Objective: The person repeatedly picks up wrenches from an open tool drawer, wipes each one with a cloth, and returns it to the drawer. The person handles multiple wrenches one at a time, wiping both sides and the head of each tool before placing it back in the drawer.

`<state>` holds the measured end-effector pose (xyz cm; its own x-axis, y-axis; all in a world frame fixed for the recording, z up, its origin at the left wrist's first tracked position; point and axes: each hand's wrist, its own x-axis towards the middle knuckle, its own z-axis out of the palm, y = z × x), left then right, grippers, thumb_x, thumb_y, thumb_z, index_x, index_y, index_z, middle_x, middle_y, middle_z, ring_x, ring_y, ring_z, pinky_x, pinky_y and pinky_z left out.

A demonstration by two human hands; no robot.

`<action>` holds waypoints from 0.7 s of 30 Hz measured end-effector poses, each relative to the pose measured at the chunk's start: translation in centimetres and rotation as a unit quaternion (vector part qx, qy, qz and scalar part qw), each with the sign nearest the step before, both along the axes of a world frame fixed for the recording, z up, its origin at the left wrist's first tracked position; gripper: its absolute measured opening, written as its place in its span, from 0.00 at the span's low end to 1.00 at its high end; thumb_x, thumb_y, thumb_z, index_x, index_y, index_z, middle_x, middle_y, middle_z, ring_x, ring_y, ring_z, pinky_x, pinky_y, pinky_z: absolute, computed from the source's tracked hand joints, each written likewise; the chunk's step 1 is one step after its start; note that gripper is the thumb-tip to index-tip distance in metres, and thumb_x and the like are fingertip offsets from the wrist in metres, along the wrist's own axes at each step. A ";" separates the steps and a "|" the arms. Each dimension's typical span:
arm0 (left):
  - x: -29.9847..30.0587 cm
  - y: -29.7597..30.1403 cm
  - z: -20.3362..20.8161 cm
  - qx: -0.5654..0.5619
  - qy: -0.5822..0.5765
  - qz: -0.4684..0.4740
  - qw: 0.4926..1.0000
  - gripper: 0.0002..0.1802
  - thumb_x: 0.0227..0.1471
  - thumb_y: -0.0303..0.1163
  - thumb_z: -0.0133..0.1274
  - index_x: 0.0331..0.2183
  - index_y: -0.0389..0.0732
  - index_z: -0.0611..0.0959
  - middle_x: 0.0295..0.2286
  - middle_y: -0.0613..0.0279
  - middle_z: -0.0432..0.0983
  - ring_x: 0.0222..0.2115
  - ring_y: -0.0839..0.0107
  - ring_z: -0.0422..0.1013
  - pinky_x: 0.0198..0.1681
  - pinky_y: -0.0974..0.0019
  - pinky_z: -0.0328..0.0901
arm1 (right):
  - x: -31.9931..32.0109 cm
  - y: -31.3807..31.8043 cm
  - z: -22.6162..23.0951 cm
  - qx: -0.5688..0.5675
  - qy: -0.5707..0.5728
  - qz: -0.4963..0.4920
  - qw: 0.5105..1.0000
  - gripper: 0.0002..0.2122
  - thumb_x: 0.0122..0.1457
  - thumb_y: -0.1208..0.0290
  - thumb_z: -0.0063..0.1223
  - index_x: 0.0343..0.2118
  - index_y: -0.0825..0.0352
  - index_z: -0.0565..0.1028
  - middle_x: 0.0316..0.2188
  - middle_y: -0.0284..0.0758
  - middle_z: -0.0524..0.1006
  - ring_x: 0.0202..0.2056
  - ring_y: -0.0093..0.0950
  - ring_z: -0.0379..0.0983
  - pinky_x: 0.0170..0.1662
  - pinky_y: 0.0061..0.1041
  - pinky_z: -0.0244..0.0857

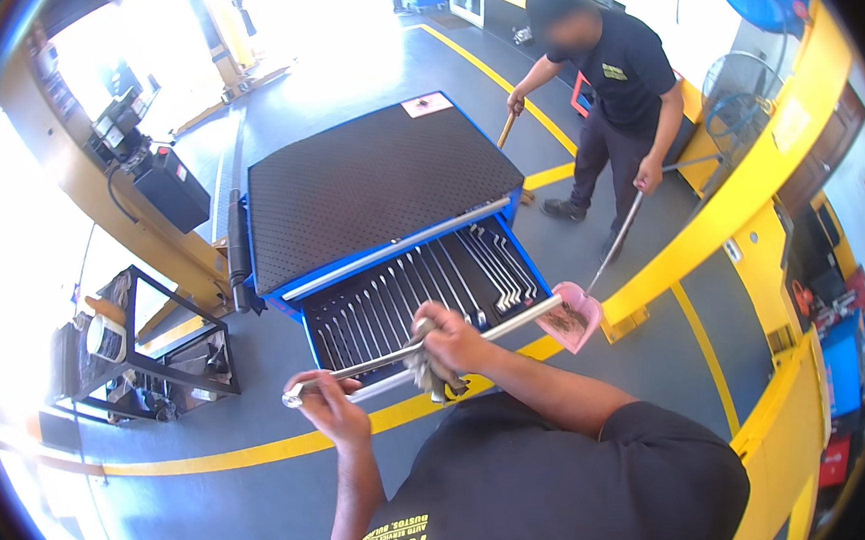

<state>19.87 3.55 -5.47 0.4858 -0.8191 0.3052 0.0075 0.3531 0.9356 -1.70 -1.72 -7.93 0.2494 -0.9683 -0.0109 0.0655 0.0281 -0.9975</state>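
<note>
My left hand (336, 410) grips a long chrome wrench (374, 363) near its rounded head, at the left end. Farther along the handle, my right hand (456, 342) is closed on a grey, stained rag (431, 376) bunched against the metal. Both hands are above the front edge of an open drawer (514, 319). Inside the drawer, several combination wrenches (375, 308) lie side by side, with offset wrenches (493, 266) at its right. The drawer belongs to a blue tool cabinet (378, 186) with a black textured top.
Beyond the cabinet a co-worker (620, 93) holds a long handle and a pink dustpan (571, 318) with debris. A yellow lift post (759, 193) rises at right. A black metal rack (161, 351) with a white tub (107, 338) stands at left. Yellow lines cross the grey floor.
</note>
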 end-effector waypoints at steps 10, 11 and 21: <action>1.0 -4.1 2.7 -0.049 0.038 -0.037 0.997 0.08 0.71 0.26 0.44 0.49 0.42 0.65 0.29 0.62 0.73 0.23 0.77 0.70 0.26 0.74 0.69 | 1.0 2.4 0.8 -0.159 0.188 0.257 0.934 0.10 0.61 0.78 0.46 0.45 0.63 0.71 0.37 0.36 0.75 0.42 0.31 0.76 0.47 0.33 0.71; 1.0 -4.1 2.9 -0.046 0.052 -0.068 0.995 0.08 0.71 0.27 0.44 0.49 0.43 0.65 0.28 0.62 0.73 0.22 0.78 0.70 0.25 0.74 0.68 | 1.2 2.2 1.1 -0.121 0.192 0.222 0.948 0.10 0.61 0.79 0.44 0.44 0.63 0.71 0.36 0.35 0.75 0.42 0.28 0.75 0.46 0.31 0.70; -4.3 -3.1 3.6 -0.100 -0.033 -0.074 0.992 0.12 0.71 0.29 0.47 0.53 0.40 0.68 0.31 0.63 0.74 0.24 0.79 0.72 0.25 0.76 0.67 | -2.2 -0.4 2.5 0.183 -0.138 0.039 0.973 0.08 0.62 0.80 0.42 0.41 0.62 0.69 0.34 0.34 0.74 0.34 0.28 0.76 0.40 0.31 0.76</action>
